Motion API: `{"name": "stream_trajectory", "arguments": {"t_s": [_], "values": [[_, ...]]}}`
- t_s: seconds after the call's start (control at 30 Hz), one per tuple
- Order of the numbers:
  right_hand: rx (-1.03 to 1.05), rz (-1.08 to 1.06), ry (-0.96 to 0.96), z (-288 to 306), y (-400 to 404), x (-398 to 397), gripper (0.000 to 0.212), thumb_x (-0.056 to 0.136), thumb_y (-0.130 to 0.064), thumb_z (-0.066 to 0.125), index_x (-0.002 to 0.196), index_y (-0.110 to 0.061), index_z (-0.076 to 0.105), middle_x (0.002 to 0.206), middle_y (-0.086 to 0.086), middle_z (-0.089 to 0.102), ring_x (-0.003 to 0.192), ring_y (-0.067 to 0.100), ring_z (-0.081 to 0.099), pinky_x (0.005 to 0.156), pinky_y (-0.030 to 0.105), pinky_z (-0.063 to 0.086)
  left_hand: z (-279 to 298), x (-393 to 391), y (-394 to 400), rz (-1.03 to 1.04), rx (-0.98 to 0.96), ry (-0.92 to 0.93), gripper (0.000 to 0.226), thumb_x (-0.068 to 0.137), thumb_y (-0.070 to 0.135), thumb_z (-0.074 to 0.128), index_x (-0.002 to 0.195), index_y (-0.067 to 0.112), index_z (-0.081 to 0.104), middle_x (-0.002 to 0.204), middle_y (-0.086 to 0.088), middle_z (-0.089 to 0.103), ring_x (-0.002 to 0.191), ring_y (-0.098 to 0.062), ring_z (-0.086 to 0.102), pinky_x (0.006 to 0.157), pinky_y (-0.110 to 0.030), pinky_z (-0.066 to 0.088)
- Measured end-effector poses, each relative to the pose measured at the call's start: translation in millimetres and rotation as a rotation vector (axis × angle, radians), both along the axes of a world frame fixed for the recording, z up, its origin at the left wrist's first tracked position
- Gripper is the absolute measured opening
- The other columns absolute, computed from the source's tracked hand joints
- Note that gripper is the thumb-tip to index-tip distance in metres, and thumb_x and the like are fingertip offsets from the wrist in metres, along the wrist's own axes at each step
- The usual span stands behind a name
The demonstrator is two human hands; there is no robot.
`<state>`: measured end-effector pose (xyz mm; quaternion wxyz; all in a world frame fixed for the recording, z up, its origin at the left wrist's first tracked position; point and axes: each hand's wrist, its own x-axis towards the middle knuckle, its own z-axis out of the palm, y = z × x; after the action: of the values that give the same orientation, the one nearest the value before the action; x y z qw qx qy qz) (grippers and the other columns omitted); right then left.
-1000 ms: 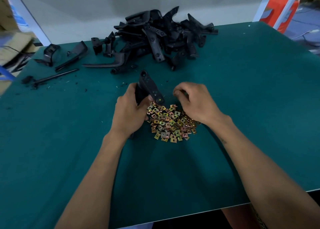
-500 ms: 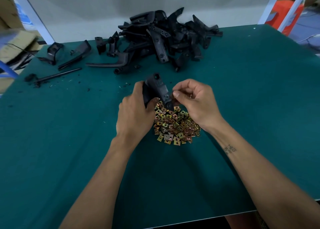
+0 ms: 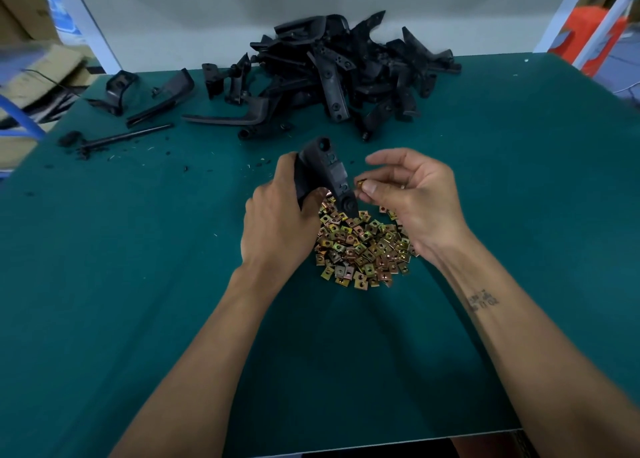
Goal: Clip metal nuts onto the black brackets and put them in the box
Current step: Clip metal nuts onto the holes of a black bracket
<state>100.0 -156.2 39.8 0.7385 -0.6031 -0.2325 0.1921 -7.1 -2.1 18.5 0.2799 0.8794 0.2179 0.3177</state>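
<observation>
The left hand (image 3: 277,222) wraps its fingers around the lower body of 1 black bracket (image 3: 325,173), holding it tilted above the near edge of the nut pile (image 3: 363,246), with the bracket's holed end pointing up and away and its flat tab reaching down toward the right hand (image 3: 412,194). That hand pinches a single metal nut (image 3: 361,182) between thumb and forefinger, just beside the bracket's edge, while its other fingers spread loosely; whether the nut already touches the plastic cannot be told. The bracket looks like rigid moulded plastic, light enough for 1 hand and unlikely to flex, so a firm grip low on its body, as here, should leave the tab free for clipping. The nut seems a small folded piece of plated sheet metal, stiff, springy and probably slick, with thin edges; it is best taken by its 2 flat faces with the open side toward the tab, then pushed on squarely so it does not skew or spring out of the fingers. More brackets lie heaped in the bracket pile (image 3: 346,73) at the far side of the green table (image 3: 138,284). No box appears in the view
</observation>
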Motion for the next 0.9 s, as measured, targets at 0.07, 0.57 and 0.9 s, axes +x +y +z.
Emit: {"name": "stream_trajectory", "arguments": {"t_s": [0.07, 0.57, 0.9], "values": [[0.031, -0.001, 0.085, 2, -1, -1, 0.029, 0.079, 0.015, 0.074, 0.100, -0.005, 0.069, 0.085, 0.014, 0.077, 0.082, 0.025, 0.075, 0.075, 0.029, 0.060, 0, 0, -2, 0.002, 0.001, -0.014, 0.039, 0.091, 0.031, 0.066, 0.125, 0.025, 0.046, 0.086, -0.002, 0.069, 0.077, -0.038, 0.060, 0.065, -0.045, 0.047], [0.026, -0.159, -0.008, 4, 6, -17, 0.020, 0.085, 0.010, 0.075, 0.091, -0.008, 0.069, 0.078, 0.002, 0.077, 0.077, 0.013, 0.074, 0.070, 0.023, 0.058, 2, 0, -8, -0.021, -0.004, -0.064, 0.040, 0.090, 0.028, 0.068, 0.124, 0.027, 0.047, 0.084, 0.004, 0.069, 0.074, -0.030, 0.064, 0.065, -0.048, 0.053], [-0.177, -0.195, -0.289, 8, 1, -12, 0.024, 0.087, 0.007, 0.074, 0.082, -0.015, 0.066, 0.073, 0.002, 0.075, 0.066, 0.013, 0.074, 0.062, 0.017, 0.055, 2, 1, -11, -0.025, 0.058, -0.056, 0.039, 0.090, 0.031, 0.067, 0.121, 0.028, 0.044, 0.076, 0.001, 0.064, 0.065, -0.033, 0.057, 0.058, -0.047, 0.051]]}}
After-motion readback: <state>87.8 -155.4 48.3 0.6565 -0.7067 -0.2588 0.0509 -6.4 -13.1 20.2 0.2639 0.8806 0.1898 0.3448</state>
